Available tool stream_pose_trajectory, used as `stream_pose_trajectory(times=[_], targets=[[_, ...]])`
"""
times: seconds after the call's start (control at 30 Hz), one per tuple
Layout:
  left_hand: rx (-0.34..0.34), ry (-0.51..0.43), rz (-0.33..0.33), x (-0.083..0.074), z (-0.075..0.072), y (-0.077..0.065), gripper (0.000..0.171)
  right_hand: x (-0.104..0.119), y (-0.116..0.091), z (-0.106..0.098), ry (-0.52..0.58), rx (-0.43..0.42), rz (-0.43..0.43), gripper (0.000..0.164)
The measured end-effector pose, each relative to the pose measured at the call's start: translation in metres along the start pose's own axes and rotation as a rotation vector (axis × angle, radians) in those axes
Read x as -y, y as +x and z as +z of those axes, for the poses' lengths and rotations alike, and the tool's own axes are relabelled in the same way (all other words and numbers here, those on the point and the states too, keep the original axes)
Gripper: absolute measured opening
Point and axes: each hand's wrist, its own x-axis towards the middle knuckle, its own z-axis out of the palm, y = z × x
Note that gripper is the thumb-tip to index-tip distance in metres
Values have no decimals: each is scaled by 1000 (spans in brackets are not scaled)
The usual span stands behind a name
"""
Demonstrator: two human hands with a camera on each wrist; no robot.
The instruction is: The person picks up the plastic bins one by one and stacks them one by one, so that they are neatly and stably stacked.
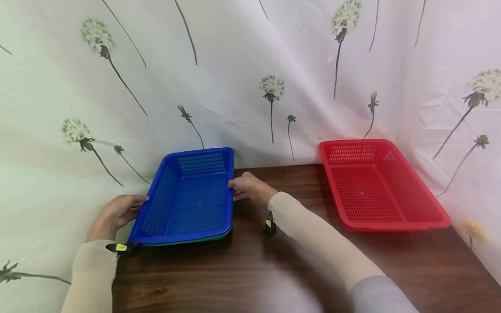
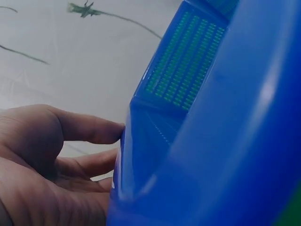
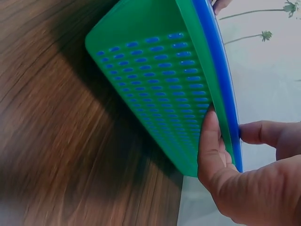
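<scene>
Red basket (image 1: 395,226) on right side of dark brown, wood-grained table (image 1: 219,282), perforated, shallow, rounded at corners, far end near pale cloth (image 1: 235,91). Cloth behind table and down both sides of view, lightly creased, printed with white dandelion heads (image 1: 272,85), thin stems (image 1: 272,121), small green buds (image 1: 291,118); one yellow-orange bloom (image 1: 474,229) low at right.

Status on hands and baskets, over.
Left hand holding blue basket, left side; right hand pinching right side. Green basket nested beneath. Red basket apart, not blocking.
</scene>
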Motion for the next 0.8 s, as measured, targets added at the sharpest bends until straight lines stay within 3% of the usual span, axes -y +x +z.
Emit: stream_pose_trajectory(times=[0.17, 0.33, 0.47, 0.8], targets=[[56, 5, 11, -5, 20, 2, 36, -3, -6, -26, -26, 41, 14, 33], [77, -41, 27, -10, 41, 3, 29, -5, -13, -53, -12, 63, 54, 35], [134, -98, 42, -14, 58, 4, 23, -7, -20, -73, -25, 69, 81, 32], [225, -143, 65, -25, 97, 7, 13, -18, -42, -117, -82, 64, 85, 30]])
